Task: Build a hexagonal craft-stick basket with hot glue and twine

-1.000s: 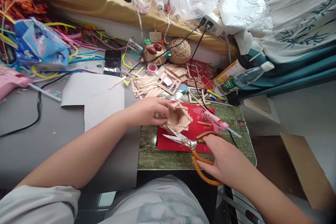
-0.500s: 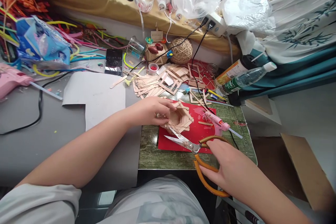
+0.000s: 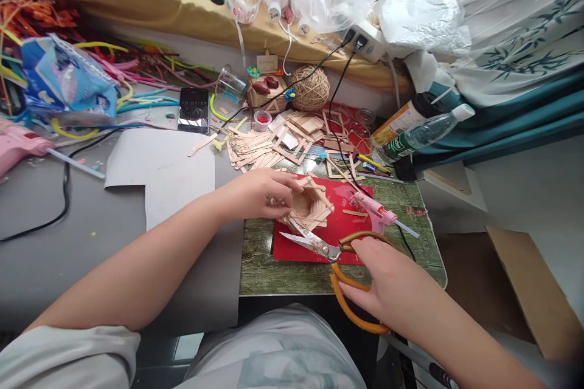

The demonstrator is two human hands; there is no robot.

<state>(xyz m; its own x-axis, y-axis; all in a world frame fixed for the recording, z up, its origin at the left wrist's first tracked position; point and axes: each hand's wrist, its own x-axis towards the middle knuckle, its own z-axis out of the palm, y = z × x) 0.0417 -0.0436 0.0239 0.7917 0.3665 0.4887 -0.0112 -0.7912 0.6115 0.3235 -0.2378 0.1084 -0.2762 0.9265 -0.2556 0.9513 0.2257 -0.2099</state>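
A many-sided basket of stacked wooden craft sticks (image 3: 319, 209) sits on a red sheet (image 3: 292, 249). My left hand (image 3: 276, 194) is closed at its left rim, fingers curled over the edge; whatever lies inside the fingertips is hidden. In my right hand (image 3: 383, 273) is a pair of scissors (image 3: 326, 250) with orange-wrapped handles. The blades are parted and point left, their tips close to the basket's near left side, just below my left fingers. Whether a blade touches the basket I cannot tell.
A pink glue gun (image 3: 376, 213) lies right of the basket. Behind are loose craft sticks (image 3: 253, 149), a twine ball (image 3: 310, 88) and a phone (image 3: 194, 109). Another pink glue gun (image 3: 22, 143) rests at far left. A bottle (image 3: 424, 130) stands tilted at back right; black cables cross the table.
My right hand has brought the scissors slightly left, nearer the basket's left side. My left hand keeps its place at the rim. The whole view has shifted a little.
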